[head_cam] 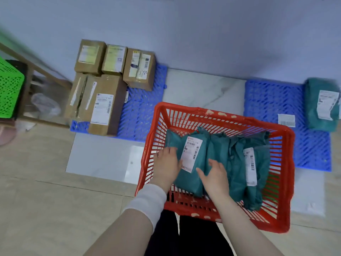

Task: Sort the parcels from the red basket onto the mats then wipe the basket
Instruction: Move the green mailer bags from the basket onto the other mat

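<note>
The red basket (287, 182) stands on the floor in front of me with several teal soft parcels inside. Both hands reach into it. My left hand (167, 162) lies on the left side of the leftmost teal parcel (191, 178), next to its white label. My right hand (216, 177) rests on that parcel's right side, fingers spread. Another teal parcel with a label (258, 163) lies to the right. The left blue mat (140, 111) holds several cardboard boxes (103, 104). The right blue mat (273, 100) carries one teal parcel (322, 104) and a loose white label (286, 120).
A green perforated crate (10, 91) sits on a wooden frame (36, 67) at the left, with a crumpled plastic bag (45, 106) under it. A pale wall (184, 34) runs behind the mats. Tiled floor (46, 200) surrounds the basket.
</note>
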